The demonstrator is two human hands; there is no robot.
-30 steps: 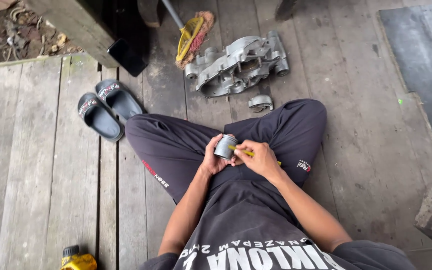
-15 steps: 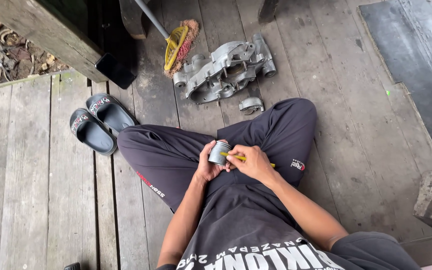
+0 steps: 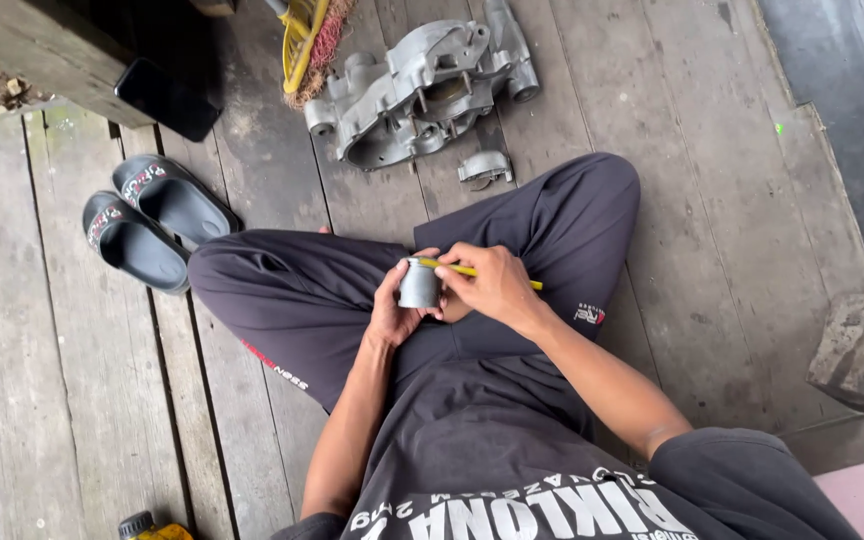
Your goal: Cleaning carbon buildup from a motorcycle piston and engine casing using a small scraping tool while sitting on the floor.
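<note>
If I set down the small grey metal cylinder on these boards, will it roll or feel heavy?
The cylinder looks like solid metal, so probably heavy for its size. Its round wall suggests it may roll if laid sideways. The left hand wraps it easily, so likely stiff.

Two slippers [image 3: 147, 225], one engine casing [image 3: 422, 85], one small metal part [image 3: 484, 168], one broom [image 3: 307, 45].

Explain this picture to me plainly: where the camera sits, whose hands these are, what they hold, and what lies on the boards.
The camera sits on the person's head, looking down at their crossed legs on a plank floor. The left hand holds a small grey metal cylinder. The right hand holds a thin yellow tool at the cylinder's top. Ahead lie a large grey metal casing, a small metal piece and a broom. At the left is a pair of dark sandals.
</note>
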